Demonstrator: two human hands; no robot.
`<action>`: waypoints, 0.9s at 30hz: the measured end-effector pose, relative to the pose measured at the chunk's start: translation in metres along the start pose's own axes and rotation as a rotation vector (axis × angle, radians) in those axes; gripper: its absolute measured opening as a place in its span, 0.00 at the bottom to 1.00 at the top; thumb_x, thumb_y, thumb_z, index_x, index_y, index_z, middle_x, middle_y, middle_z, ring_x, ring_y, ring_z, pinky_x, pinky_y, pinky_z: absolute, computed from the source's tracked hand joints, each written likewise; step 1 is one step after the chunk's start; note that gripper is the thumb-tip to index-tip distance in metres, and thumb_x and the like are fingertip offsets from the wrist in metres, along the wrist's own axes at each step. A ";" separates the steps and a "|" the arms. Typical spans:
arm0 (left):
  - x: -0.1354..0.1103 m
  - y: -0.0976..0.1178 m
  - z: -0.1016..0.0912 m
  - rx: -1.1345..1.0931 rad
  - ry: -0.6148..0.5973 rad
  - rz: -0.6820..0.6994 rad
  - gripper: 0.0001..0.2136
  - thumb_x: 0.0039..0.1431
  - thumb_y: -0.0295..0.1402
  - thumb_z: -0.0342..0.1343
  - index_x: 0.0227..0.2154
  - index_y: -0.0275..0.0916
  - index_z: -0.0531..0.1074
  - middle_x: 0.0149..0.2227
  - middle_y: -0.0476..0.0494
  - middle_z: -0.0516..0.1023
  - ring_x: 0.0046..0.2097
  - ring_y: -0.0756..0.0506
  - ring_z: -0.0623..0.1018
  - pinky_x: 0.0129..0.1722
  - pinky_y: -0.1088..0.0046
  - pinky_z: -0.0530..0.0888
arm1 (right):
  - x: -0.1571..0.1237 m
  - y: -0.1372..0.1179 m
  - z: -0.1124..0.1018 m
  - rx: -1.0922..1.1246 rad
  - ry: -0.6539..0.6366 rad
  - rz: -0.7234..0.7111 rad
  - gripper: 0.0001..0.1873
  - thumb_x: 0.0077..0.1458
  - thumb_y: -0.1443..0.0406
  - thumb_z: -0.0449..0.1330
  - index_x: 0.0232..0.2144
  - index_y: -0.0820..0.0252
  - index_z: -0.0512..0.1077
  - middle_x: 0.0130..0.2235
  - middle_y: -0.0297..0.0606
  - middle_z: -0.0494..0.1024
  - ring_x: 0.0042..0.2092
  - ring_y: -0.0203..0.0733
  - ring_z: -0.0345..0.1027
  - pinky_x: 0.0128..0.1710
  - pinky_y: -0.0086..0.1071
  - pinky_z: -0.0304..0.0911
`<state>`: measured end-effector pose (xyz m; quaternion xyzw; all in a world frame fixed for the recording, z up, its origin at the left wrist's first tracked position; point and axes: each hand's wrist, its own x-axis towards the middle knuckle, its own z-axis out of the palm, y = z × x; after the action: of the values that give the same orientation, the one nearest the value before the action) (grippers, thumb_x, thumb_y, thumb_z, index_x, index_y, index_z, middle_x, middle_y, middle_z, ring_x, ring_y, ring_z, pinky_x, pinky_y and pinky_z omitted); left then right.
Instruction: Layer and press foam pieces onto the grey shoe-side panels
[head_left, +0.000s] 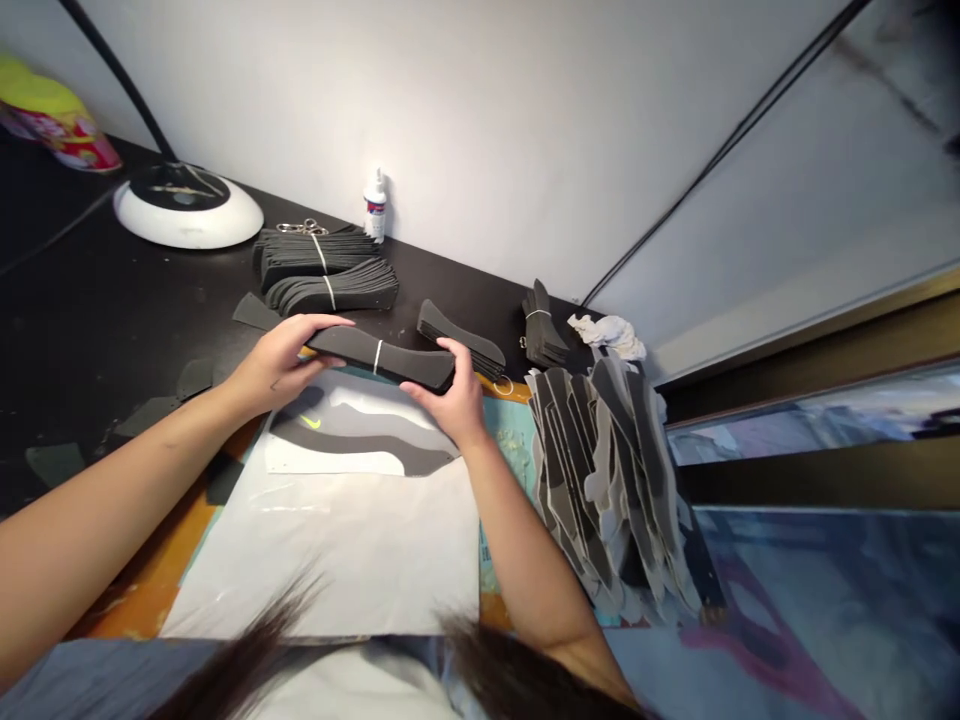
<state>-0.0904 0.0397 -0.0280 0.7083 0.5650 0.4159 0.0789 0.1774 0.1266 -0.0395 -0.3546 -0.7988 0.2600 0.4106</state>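
Note:
A stack of dark grey curved foam pieces (345, 345), bound round the middle by a white band, is held level between both hands. My left hand (289, 362) grips its left end, thumb underneath and fingers over the top. My right hand (456, 395) is closed round the right end. Beneath them a white sheet (330, 550) lies on the work surface, bearing a grey-and-white cut shape (337, 435) with a small yellow-green swoosh. Just behind the right hand rests a loose pile of similar dark pieces (461, 335).
Banded stacks (330, 285) stand at the back beside a white bottle (375, 207) and a lamp base (189, 207). A smaller banded bundle (541, 325) and crumpled tissue (609, 335) are at the back right. Many grey-and-white cut pieces (570, 470) pile up right of my forearm.

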 end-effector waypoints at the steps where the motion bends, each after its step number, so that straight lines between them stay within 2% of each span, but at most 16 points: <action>1: 0.000 0.003 -0.001 -0.017 -0.019 -0.019 0.21 0.68 0.43 0.56 0.57 0.36 0.71 0.56 0.39 0.78 0.57 0.41 0.76 0.59 0.63 0.72 | 0.000 0.002 0.000 0.009 -0.002 0.000 0.42 0.50 0.44 0.71 0.59 0.57 0.64 0.58 0.50 0.75 0.59 0.54 0.71 0.58 0.45 0.69; 4: 0.001 0.008 -0.003 -0.038 -0.052 -0.055 0.21 0.69 0.42 0.55 0.59 0.34 0.70 0.58 0.38 0.76 0.59 0.42 0.75 0.61 0.64 0.69 | -0.001 0.006 0.002 0.007 -0.007 -0.010 0.42 0.55 0.46 0.69 0.62 0.56 0.59 0.60 0.51 0.72 0.61 0.54 0.69 0.62 0.48 0.66; 9: 0.001 0.011 -0.002 0.012 -0.022 -0.047 0.20 0.70 0.41 0.55 0.58 0.33 0.70 0.57 0.37 0.77 0.57 0.42 0.75 0.61 0.64 0.68 | -0.001 0.008 0.004 0.008 -0.004 -0.070 0.44 0.60 0.54 0.68 0.68 0.54 0.49 0.61 0.51 0.68 0.63 0.52 0.65 0.66 0.51 0.61; 16: 0.005 0.011 -0.003 0.089 -0.043 -0.025 0.21 0.69 0.44 0.54 0.55 0.31 0.73 0.54 0.37 0.79 0.56 0.42 0.75 0.60 0.63 0.68 | 0.004 0.013 0.003 -0.089 0.005 -0.111 0.31 0.59 0.60 0.67 0.60 0.56 0.61 0.57 0.50 0.70 0.62 0.52 0.65 0.66 0.52 0.62; 23: 0.004 0.003 -0.001 0.133 -0.075 -0.015 0.26 0.68 0.49 0.54 0.57 0.32 0.72 0.56 0.36 0.77 0.59 0.41 0.73 0.62 0.62 0.66 | 0.002 0.008 0.001 -0.046 -0.038 -0.177 0.36 0.61 0.61 0.62 0.68 0.54 0.53 0.64 0.50 0.65 0.67 0.52 0.60 0.68 0.53 0.59; 25: 0.004 0.002 0.000 0.120 -0.064 -0.009 0.28 0.67 0.52 0.56 0.57 0.33 0.72 0.57 0.36 0.77 0.59 0.41 0.73 0.62 0.61 0.66 | 0.002 0.006 0.000 -0.041 -0.042 -0.163 0.34 0.62 0.60 0.60 0.66 0.54 0.55 0.63 0.50 0.66 0.66 0.52 0.60 0.68 0.53 0.59; 27: 0.004 0.003 0.000 0.109 -0.054 0.005 0.29 0.65 0.54 0.57 0.56 0.34 0.73 0.56 0.37 0.77 0.58 0.40 0.74 0.62 0.61 0.66 | 0.004 0.004 -0.001 -0.016 -0.015 -0.154 0.26 0.63 0.60 0.58 0.62 0.55 0.61 0.60 0.49 0.69 0.64 0.51 0.63 0.67 0.51 0.60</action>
<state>-0.0880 0.0423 -0.0246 0.7241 0.5825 0.3653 0.0542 0.1781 0.1320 -0.0403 -0.2931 -0.8289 0.2241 0.4204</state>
